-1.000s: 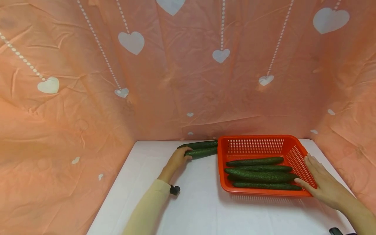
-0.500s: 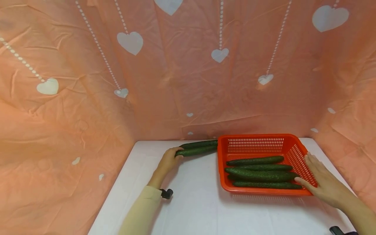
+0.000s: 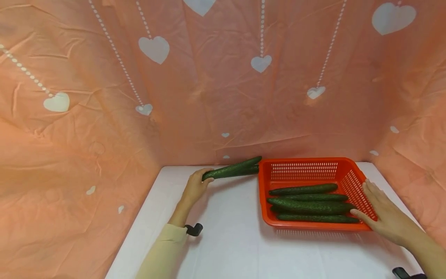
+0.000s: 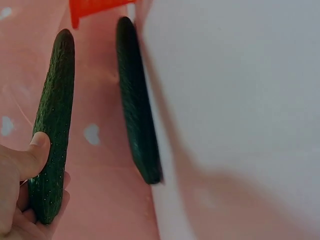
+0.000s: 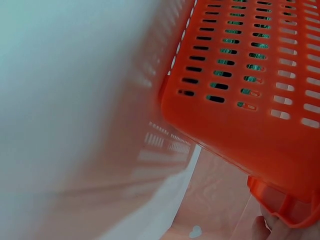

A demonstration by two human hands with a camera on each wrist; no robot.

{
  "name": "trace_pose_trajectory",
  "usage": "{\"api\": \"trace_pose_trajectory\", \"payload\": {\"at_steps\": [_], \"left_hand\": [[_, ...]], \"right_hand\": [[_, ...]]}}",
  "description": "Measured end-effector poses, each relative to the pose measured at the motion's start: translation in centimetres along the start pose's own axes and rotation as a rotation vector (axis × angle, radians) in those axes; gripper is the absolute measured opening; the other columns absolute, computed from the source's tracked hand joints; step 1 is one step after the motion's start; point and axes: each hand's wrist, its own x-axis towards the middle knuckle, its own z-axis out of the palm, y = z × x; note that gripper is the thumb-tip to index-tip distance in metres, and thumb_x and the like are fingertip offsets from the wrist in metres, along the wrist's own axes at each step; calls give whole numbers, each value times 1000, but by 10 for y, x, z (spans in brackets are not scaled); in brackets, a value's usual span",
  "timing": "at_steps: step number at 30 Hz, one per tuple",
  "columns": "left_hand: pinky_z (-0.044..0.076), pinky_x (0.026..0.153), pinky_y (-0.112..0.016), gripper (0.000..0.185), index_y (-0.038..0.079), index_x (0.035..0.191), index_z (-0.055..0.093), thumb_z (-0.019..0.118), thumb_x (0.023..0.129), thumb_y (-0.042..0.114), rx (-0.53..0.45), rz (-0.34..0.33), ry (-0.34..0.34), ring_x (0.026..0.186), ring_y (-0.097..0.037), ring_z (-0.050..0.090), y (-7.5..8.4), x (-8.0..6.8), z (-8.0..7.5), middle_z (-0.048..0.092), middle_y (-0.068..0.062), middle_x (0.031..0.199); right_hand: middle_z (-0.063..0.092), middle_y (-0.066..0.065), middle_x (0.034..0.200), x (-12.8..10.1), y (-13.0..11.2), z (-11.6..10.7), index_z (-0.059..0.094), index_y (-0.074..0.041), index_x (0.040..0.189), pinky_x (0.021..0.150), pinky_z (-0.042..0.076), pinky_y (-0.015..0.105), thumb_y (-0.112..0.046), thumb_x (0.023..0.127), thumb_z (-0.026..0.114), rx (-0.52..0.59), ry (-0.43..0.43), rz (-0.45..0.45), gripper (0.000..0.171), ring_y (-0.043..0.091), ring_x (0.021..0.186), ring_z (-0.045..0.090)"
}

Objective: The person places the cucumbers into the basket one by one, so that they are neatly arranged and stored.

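Observation:
My left hand [image 3: 195, 188] grips one end of a green cucumber [image 3: 231, 169], thumb on top. That cucumber is tilted, its far end raised near the basket's back left corner; the left wrist view shows it apart from another cucumber [image 4: 137, 110] lying on the table's back edge. Several more cucumbers [image 3: 311, 207] lie side by side in a red plastic basket [image 3: 263, 201]. On the basket's right rim rests my right hand [image 3: 386, 217], its fingers fairly straight and the thumb reaching over the inside. In the right wrist view, only bits of its fingers [image 5: 280, 231] show behind the rim.
A white table [image 3: 230, 232] carries the basket on its right side. Orange cloth with white hearts [image 3: 209, 97] hangs behind and at both sides. Black wrist cameras [image 3: 194, 229] are worn on both wrists.
My left hand has slid left to the front cucumber's end and lifted it off the table, its far end swinging up and away. The right hand has stayed at the basket.

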Motion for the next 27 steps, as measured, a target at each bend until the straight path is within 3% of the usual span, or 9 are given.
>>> {"api": "trace_pose_trajectory", "payload": {"at_steps": [4,9,20,27], "left_hand": [[48,113,-59,39,4,136,72,78,99,11,-38,44,13,134,-44,61,14,6,4,70,-19,140],[52,108,-57,37,7,134,73,79,98,12,-70,80,-4,127,-41,65,33,13,12,72,-17,136],[52,110,-52,36,4,134,73,78,99,15,-40,185,-104,127,-36,66,75,33,37,73,-16,134],[49,115,-48,38,3,137,71,75,102,16,-29,229,-187,132,-33,63,94,49,56,71,-12,138]], "right_hand": [[-6,30,175,-1,0,0,5,8,168,116,-25,23,-41,107,64,-24,9,-13,98,46,163,-11],[-3,31,176,0,0,0,7,9,167,117,-24,17,-41,106,66,-65,30,-41,99,40,164,-12],[-3,30,176,0,0,-2,8,10,167,117,-23,14,-40,106,66,-61,36,-50,98,38,164,-13],[-4,30,176,-2,-1,-1,6,8,168,115,-24,18,-40,107,65,-21,23,-26,97,48,163,-8]]}}
